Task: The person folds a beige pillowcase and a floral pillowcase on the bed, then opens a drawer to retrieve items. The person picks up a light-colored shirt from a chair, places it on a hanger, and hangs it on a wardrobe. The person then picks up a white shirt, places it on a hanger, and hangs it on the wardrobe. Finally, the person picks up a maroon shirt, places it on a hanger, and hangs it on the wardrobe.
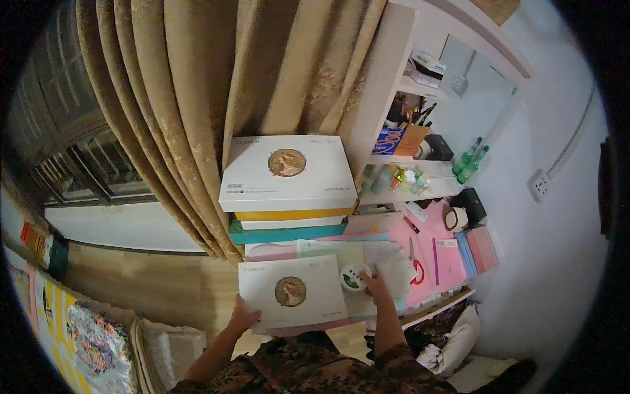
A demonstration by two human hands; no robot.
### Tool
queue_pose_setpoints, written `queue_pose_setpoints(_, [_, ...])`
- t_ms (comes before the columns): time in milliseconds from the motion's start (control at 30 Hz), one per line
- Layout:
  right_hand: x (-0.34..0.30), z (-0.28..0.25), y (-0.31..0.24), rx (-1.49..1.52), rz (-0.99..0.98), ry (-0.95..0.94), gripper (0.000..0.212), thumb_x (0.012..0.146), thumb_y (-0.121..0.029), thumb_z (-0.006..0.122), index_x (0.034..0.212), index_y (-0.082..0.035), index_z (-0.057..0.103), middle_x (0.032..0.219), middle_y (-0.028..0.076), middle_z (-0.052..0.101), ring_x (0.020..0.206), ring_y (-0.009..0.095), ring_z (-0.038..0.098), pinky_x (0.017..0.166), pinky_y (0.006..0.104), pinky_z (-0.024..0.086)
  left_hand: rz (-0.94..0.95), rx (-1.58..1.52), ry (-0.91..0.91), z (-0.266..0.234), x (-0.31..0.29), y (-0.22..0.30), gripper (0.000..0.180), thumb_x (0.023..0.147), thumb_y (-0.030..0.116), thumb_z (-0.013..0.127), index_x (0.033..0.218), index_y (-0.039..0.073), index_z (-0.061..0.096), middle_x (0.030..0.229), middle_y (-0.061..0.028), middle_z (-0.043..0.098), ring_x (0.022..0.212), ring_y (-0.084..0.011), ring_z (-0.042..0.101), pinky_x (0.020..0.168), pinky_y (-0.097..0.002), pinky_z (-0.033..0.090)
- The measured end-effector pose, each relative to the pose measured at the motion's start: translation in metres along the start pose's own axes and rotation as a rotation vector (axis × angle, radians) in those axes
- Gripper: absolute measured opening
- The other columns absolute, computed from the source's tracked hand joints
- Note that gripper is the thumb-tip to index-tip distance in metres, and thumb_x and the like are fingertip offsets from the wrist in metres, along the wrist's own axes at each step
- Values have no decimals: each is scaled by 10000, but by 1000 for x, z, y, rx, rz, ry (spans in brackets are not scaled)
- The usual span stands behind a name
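Note:
A flat white box (262,285) with a round brown-gold emblem lies at the near edge of the desk, in front of me. My left hand (244,316) grips its lower left corner, thumb on top and the other fingers partly hidden. Against the box's right side is a round white thing with a green label (353,278); its exact kind is unclear. My right hand (378,290) has its fingers closed at the right rim of this round thing. Loose papers (394,266) lie under and beside that hand.
Behind, a larger matching white box (256,174) tops a stack with yellow and teal layers. Red-handled scissors (417,269), a pink sheet (446,262) and blue and pink books (482,249) lie to the right. Shelves (420,167) hold bottles; curtains (197,98) hang at left.

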State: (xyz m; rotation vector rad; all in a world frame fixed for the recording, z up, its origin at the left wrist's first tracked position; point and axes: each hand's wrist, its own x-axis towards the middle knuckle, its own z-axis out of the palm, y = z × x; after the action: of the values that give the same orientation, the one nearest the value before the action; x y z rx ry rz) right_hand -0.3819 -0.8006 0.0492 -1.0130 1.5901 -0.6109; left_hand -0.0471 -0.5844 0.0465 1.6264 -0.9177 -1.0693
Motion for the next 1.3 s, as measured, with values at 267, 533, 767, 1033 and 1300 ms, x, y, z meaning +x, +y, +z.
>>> queue_pose_setpoints(267, [-2,-7,6,57,170,-144,433,658,-491,635,653,-74,517,508,-1,413,418,103,381,394,255,331,-118,37,27,-1,-3,3,693,636,67,638,1189,38,222,959,-151,480,794,-211,521,613,-330,472])
queue_pose_setpoints(533, [-10,-4,-3,240,57,13,399,704,-439,615,641,-53,535,478,8,416,365,106,371,347,257,303,-132,-13,58,1,-4,31,714,638,79,643,1219,54,228,1010,-131,470,896,-224,487,714,-347,452])
queue_pose_setpoints(767, [7,-34,10,-242,-323,235,420,705,-369,614,949,-33,545,785,107,561,704,215,552,610,337,447,-147,-41,33,3,8,10,675,643,69,630,1200,44,249,1017,-128,461,921,-226,472,755,-353,429])
queue_pose_setpoints(1033, [5,-48,12,-926,-143,420,547,650,-395,623,1125,-179,457,1194,128,366,1104,305,352,818,528,330,-150,-136,33,7,6,5,535,647,98,610,1091,24,321,948,-115,475,856,-204,484,694,-353,439])
queue_pose_setpoints(1300, [12,-57,-32,-1038,-102,211,543,651,-422,621,1108,-170,470,1124,137,444,1059,306,414,817,485,362,-30,647,200,3,-9,-31,583,642,138,611,1126,-34,334,1023,-227,439,971,-367,415,832,-452,333])
